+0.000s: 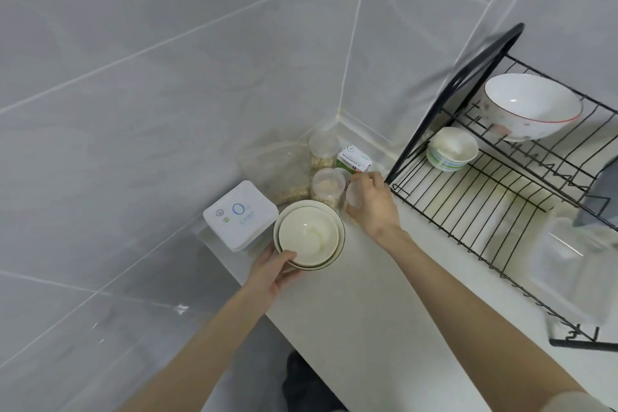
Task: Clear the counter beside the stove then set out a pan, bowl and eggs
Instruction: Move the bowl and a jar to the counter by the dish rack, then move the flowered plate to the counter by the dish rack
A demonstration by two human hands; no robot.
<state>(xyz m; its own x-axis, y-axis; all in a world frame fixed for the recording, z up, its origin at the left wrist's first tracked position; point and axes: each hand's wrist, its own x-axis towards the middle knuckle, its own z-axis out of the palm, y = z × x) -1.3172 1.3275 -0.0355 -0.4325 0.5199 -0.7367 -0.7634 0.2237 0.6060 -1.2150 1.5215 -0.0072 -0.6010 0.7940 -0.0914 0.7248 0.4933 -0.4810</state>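
Note:
Two cream bowls [309, 234], one nested in the other, sit at the counter's left edge near the corner. My left hand [272, 273] grips their near rim with the thumb over the edge. My right hand [369, 202] is closed around a small clear plastic jar [353, 196] just right of the bowls, next to another clear jar [326, 187] holding grain. No pan or eggs are in view.
A white square box [239, 214] stands left of the bowls. A third jar [322, 149], a clear bag of grain [277, 170] and a green-white carton [353, 159] fill the corner. A black dish rack [501, 197] on the right holds a large bowl [531, 105] and small bowl [451, 149].

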